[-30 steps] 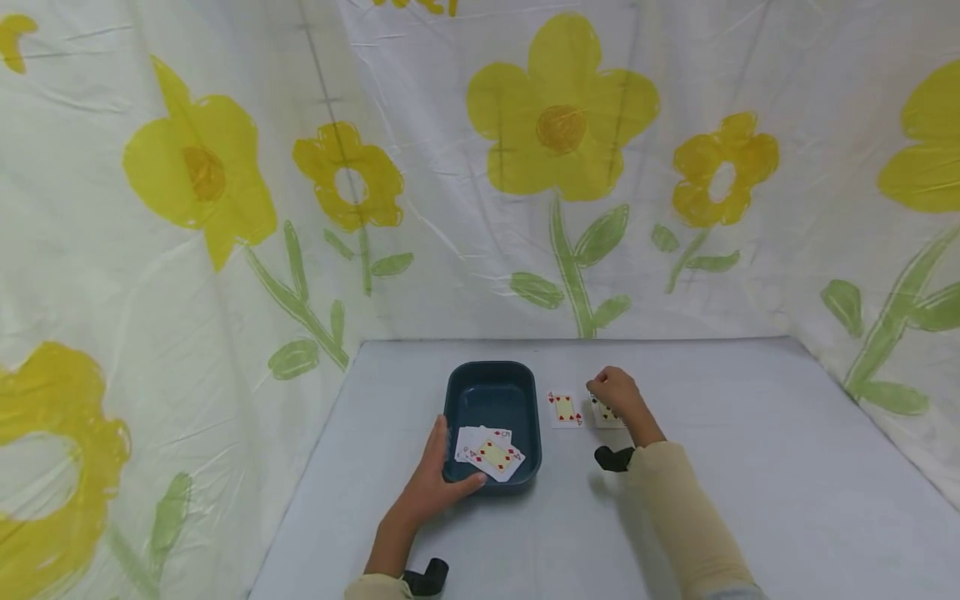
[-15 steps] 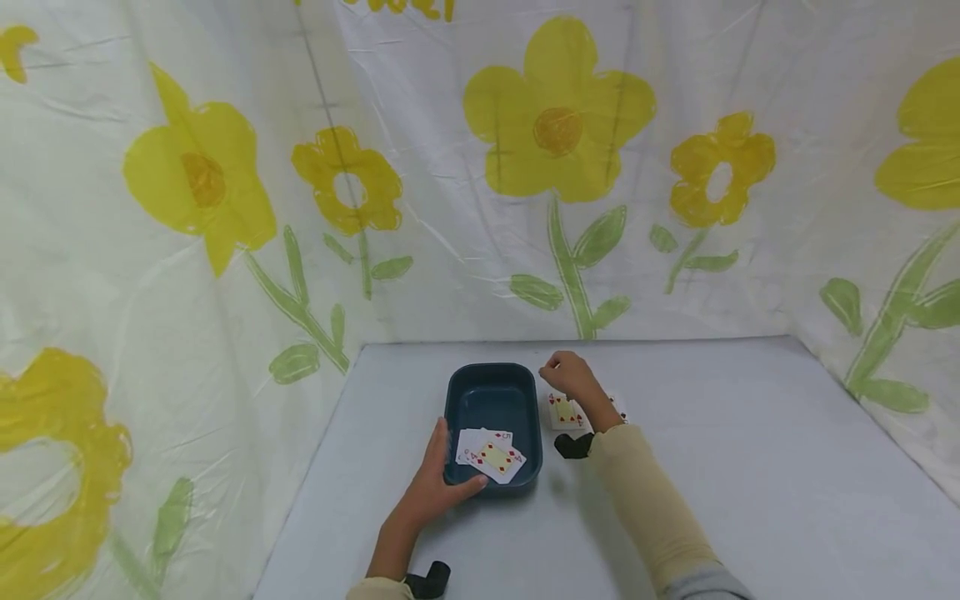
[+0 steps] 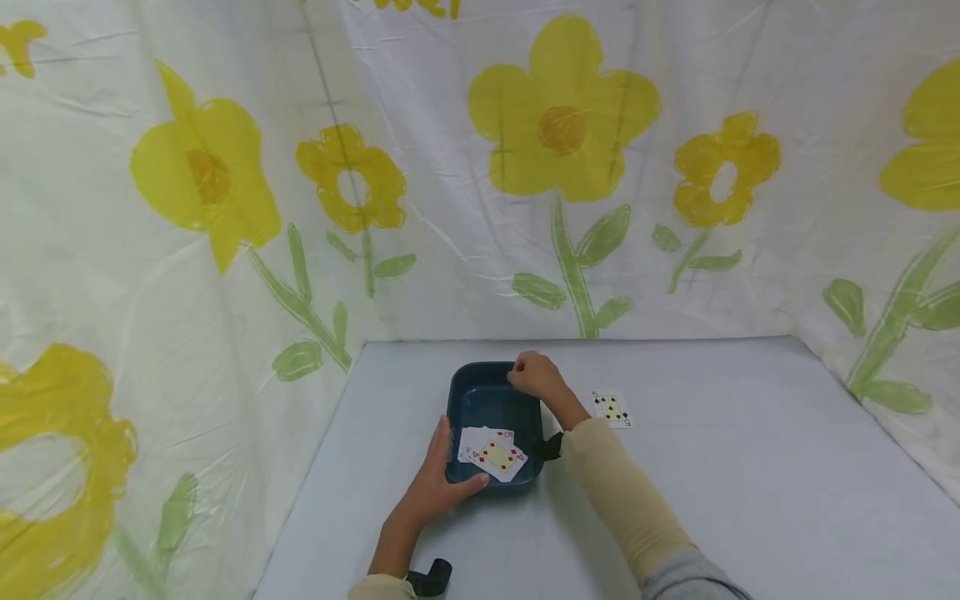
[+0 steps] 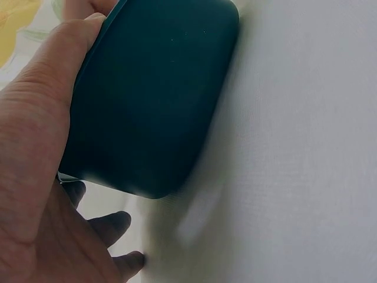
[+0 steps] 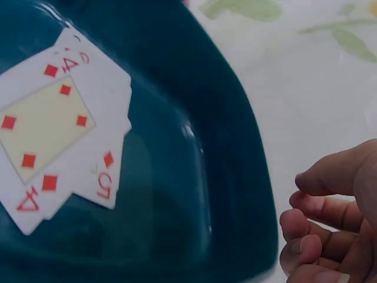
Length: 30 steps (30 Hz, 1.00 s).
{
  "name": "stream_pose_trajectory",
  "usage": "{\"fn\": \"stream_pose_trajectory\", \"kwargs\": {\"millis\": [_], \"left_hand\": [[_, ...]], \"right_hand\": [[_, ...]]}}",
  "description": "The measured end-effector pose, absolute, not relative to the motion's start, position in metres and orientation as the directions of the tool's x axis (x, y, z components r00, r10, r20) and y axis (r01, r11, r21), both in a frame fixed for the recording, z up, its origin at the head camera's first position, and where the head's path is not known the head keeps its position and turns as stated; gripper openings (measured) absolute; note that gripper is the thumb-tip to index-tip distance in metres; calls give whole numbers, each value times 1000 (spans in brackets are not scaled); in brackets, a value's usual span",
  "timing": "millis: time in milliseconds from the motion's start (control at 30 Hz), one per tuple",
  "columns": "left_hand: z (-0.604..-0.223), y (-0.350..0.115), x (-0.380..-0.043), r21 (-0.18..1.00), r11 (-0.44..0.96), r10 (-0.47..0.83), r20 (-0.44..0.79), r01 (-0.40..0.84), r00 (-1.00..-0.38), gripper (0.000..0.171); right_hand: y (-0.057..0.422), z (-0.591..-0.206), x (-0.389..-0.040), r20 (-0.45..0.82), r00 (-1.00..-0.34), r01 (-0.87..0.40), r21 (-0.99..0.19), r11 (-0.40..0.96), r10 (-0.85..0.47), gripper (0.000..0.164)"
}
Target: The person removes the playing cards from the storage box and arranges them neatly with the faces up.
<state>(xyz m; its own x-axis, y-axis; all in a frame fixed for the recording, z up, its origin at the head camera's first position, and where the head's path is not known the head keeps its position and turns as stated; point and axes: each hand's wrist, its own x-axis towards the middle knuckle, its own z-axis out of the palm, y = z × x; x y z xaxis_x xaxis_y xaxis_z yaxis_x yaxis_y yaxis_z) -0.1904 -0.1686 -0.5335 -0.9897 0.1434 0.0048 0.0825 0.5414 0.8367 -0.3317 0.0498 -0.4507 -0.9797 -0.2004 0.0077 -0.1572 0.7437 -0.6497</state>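
Observation:
My left hand [image 3: 435, 487] grips the near left side of a dark teal tray [image 3: 491, 407], its thumb over the rim. In the left wrist view, the thumb [image 4: 68, 53] lies along the tray's outer wall [image 4: 153, 94]. Several playing cards lie in the near half of the tray; a four of diamonds [image 3: 497, 457] is on top, and a five of diamonds [image 5: 103, 186] sticks out beneath. My right hand [image 3: 537, 377] hovers at the tray's far right corner. The right wrist view shows its curled fingers [image 5: 303, 224] just outside the rim, with no card visible between them.
A black-suit card [image 3: 611, 408] lies face up on the white table [image 3: 720, 492], right of my right forearm. Behind the table hangs a white sheet [image 3: 450, 283] painted with yellow flowers. Black wrist mounts [image 3: 431, 577] are on both arms.
My right hand has moved left, from the black-suit card, past a red four, to the tray's corner. The red four, seen earlier, is out of sight around my forearm. My left hand keeps its hold.

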Motion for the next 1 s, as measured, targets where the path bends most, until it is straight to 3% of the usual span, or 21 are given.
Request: {"fn": "stream_pose_trajectory", "kwargs": {"millis": [200,467,667,1000], "left_hand": [[-534,-168,-189,841,534,150,4,85,-989,118],[-532,-170,-188,840,532,159,20,102,-987,118],[-532,-171,-189,849,519,169,17,103,-985,118],[-534,-172,-190,847,520,172,18,107,-985,119]], "right_hand": [[34,-461,-332,-5,-975,-172,-613,771,-222,23],[15,-467,-324,-23,-958,-216,-599,771,-286,19],[6,-473,-320,-121,-946,-186,-561,807,-302,11],[-1,-480,-318,-260,-897,-197,-490,849,-358,18]]}}
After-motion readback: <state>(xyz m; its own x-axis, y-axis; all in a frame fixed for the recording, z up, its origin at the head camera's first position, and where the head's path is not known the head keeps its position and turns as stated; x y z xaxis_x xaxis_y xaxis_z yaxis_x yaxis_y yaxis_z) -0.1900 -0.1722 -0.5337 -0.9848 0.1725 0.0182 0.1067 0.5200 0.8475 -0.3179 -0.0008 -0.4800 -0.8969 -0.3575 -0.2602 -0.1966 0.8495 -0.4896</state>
